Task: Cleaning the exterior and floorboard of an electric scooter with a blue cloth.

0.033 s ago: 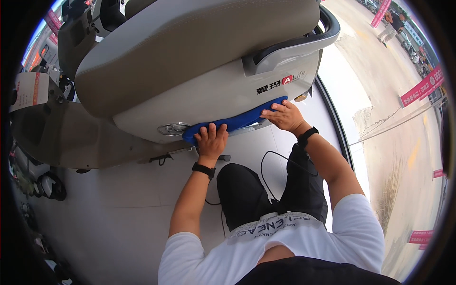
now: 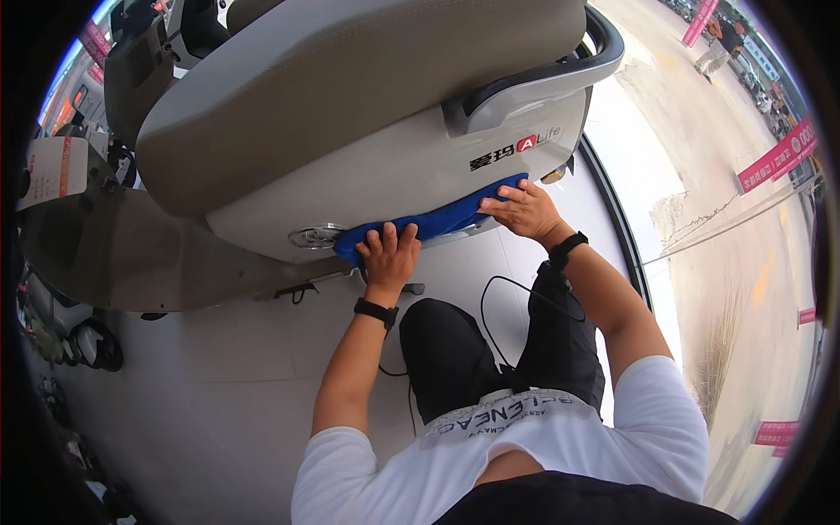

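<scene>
A blue cloth [image 2: 437, 220] lies in a long strip along the lower side of a scooter's pale body panel [image 2: 385, 185]. My left hand [image 2: 386, 256] presses flat on the cloth's left part, fingers spread, beside a round silver emblem [image 2: 317, 236]. Toward the rear, my right hand [image 2: 522, 213] rests on the cloth's other end with its fingers stretched out over it. Both palms face the panel, and neither hand is wrapped round anything. What the cloth covers is hidden.
Above the panel is the brown-grey seat [image 2: 350, 105], with a grab rail [image 2: 560, 79] at its rear. A footrest [image 2: 413, 289] juts out near my left wrist. A black cable [image 2: 486, 302] loops by my knees. Further scooters [image 2: 87, 341] stand at left; a person [image 2: 724, 48] is outside, far right.
The cloth looks slightly more rumpled between my hands. Both hands stay in nearly the same place.
</scene>
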`<state>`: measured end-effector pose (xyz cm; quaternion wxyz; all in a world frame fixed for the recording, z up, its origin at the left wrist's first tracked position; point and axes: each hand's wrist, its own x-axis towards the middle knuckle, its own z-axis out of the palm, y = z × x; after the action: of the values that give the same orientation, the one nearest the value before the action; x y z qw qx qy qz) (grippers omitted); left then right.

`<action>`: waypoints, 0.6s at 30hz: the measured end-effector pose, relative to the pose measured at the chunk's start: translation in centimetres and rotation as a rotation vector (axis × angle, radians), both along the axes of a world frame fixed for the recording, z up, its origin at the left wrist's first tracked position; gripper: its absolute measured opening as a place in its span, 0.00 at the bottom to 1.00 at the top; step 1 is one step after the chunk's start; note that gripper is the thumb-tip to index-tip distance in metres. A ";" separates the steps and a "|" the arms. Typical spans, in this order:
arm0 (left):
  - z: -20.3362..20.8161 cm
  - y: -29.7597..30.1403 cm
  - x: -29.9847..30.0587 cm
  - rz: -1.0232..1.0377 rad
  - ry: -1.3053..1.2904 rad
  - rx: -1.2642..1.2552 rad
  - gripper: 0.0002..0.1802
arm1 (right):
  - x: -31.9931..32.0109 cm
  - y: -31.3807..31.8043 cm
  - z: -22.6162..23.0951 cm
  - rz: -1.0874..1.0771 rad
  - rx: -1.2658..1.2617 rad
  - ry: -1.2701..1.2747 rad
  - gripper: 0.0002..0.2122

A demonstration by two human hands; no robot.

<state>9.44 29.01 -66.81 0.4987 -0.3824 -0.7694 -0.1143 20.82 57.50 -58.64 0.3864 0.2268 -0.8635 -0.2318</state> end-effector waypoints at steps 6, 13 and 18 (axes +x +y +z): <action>9.7 3.9 1.1 -0.012 -0.002 0.020 0.37 | 0.3 2.9 5.7 -0.081 -0.206 0.077 0.28; 15.3 7.6 1.9 -0.061 0.032 0.110 0.31 | -0.6 4.2 10.5 -0.113 -0.434 0.259 0.29; 11.7 7.6 1.8 -0.051 0.171 0.020 0.31 | -0.9 3.2 4.3 -0.118 -0.667 0.229 0.25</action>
<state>11.29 36.60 -55.11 0.5634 -0.4051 -0.7128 -0.1015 19.95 60.71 -54.32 0.5194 0.0103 -0.8543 0.0171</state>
